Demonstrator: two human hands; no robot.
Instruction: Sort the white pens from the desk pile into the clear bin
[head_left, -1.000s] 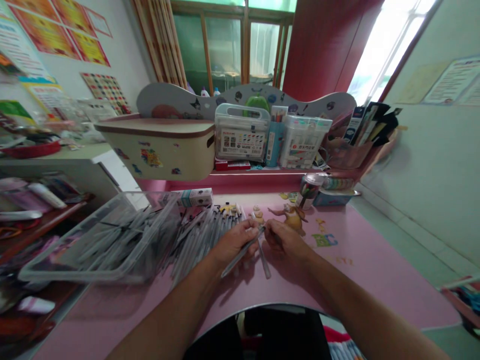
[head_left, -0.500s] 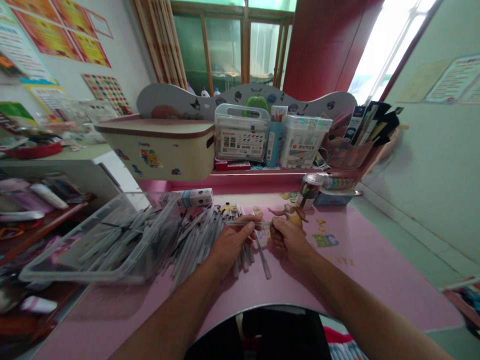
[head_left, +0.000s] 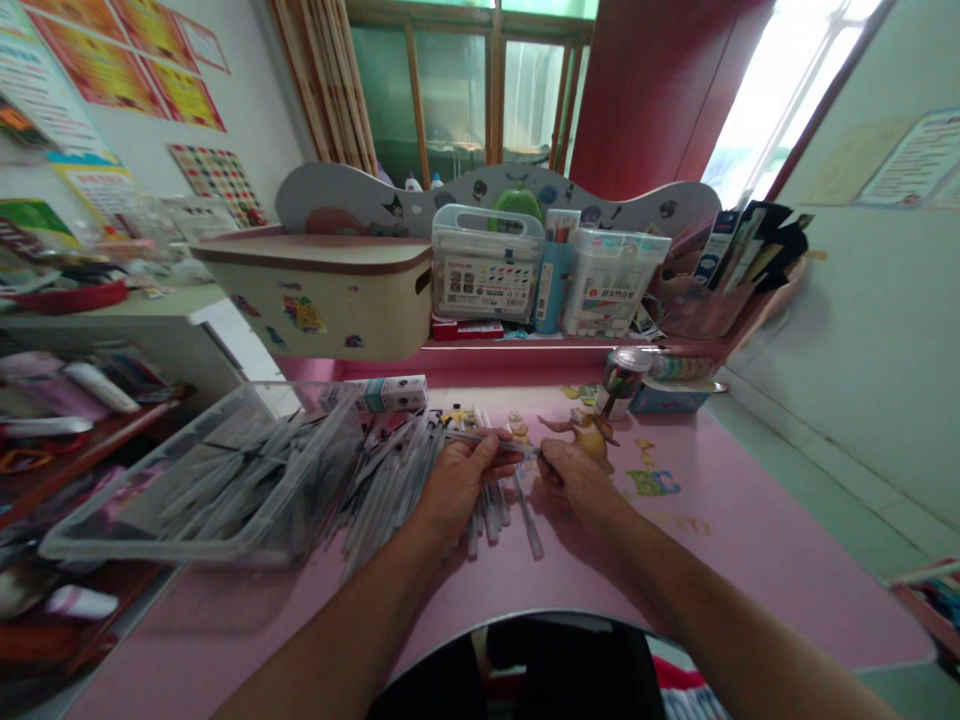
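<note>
My left hand [head_left: 459,488] is closed around a clear-barrelled pen [head_left: 528,448], which lies nearly level across the fingers. At the pen's right end, my right hand [head_left: 571,474] pinches with thumb and fingers; what exactly sits in that pinch is hidden. Below and between the hands, a single similar pen [head_left: 531,525] rests slanted on the pink desk [head_left: 720,590]. A heap of clear pens [head_left: 386,495] spreads beside and under my left hand. Further left, a transparent plastic bin [head_left: 150,552] contains many more thin pens or pen parts.
Behind the heap lies a small white box [head_left: 390,393]. A jar of pens [head_left: 622,380] and a blue box [head_left: 671,395] stand at the back right. On the shelf are a lidded cream bin [head_left: 330,310], marker cases [head_left: 487,270] and a pink pen holder [head_left: 694,305].
The pen between my hands has tilted slightly, its right end now lower. My left fingers have shifted along it. My right hand stays in nearly the same place.
</note>
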